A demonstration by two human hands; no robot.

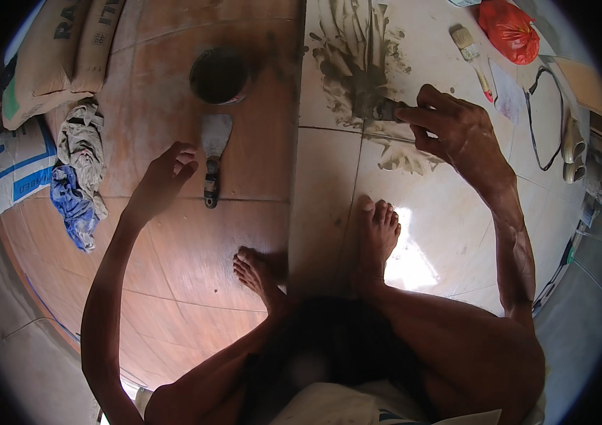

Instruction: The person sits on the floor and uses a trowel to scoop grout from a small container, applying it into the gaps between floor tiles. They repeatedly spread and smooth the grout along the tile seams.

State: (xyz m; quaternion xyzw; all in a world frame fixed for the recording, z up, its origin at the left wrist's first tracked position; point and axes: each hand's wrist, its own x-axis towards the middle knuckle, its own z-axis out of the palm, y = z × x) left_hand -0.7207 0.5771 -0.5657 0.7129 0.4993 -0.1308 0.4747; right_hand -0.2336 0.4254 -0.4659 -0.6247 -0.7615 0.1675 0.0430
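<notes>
My right hand (453,131) pinches the short handle of a dark, smeared scraper (384,109), its working end pressed to the pale tiles. Its exact blade shape is lost against the wet grey-brown grout (350,53) streaked over the tile joints there. My left hand (168,168) hovers over the brown tiles with loosely bent fingers and nothing visible in it. Just right of it lies a putty knife (214,152) with a wide metal blade and dark handle. Beyond that knife stands a round dark bucket (219,76); its contents are too dim to make out.
At far left are brown paper sacks (49,57), a white-and-blue sack (10,173) and crumpled rags (78,177). A paintbrush (471,57), a red plastic bag (509,32) and a black cord loop (561,120) lie at far right. A raised edge (294,163) divides brown from pale tiles.
</notes>
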